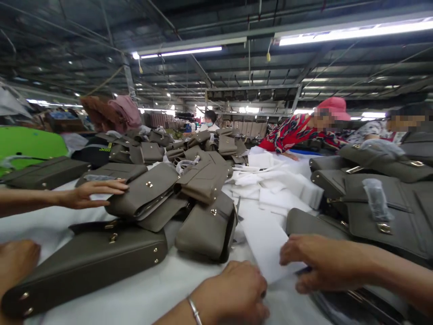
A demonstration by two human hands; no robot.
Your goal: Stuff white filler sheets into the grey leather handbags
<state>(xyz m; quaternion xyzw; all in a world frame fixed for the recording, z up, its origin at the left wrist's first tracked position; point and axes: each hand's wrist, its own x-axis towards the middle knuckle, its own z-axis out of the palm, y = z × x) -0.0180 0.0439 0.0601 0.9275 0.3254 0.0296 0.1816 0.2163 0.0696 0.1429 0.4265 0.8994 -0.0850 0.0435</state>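
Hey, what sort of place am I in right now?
Probably a bag factory's finishing or packing area: many matching dark handbags lie piled up, loose white sheets are heaped beside them, and tube lights hang under a metal-framed roof.

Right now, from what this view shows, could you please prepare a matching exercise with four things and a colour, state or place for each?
Things:
1. Bags
2. Bracelet
3. Sheets
4. Cap

Colour, state or place:
A. around the wrist of the left hand
B. pinkish red
C. greyish olive, with metal clasps
D. white, in a loose pile

Right pairs: 1-C, 2-A, 3-D, 4-B.
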